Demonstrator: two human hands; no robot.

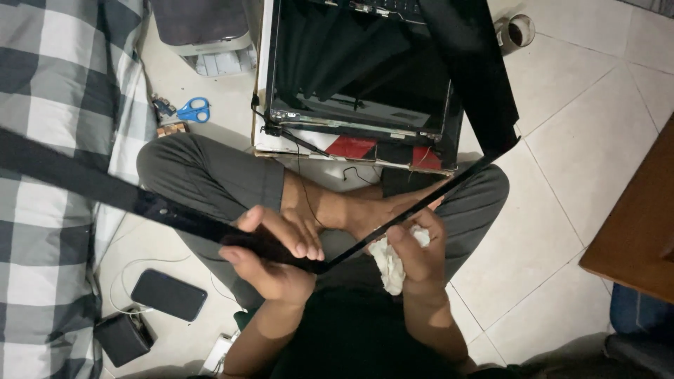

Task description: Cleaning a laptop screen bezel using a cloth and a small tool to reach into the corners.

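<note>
A thin black screen bezel frame (105, 188) stretches across my lap, from the far left to a corner near my hands and up to the right. My left hand (275, 253) grips the bezel's lower strip just left of that corner. My right hand (414, 254) holds a crumpled white cloth (388, 261) and presses it against the bezel's right strip. I sit cross-legged on the floor in grey trousers. In front of my feet lies an opened laptop screen assembly (358, 77) with its black panel exposed, resting on a flat box.
Blue-handled scissors (192, 110) lie on the white tiled floor at left, beside a checked grey blanket (56, 77). A black phone (168, 295) and a small black box (123, 338) sit by my left knee. A roll of tape (516, 31) is at top right; a wooden table corner (632, 231) at right.
</note>
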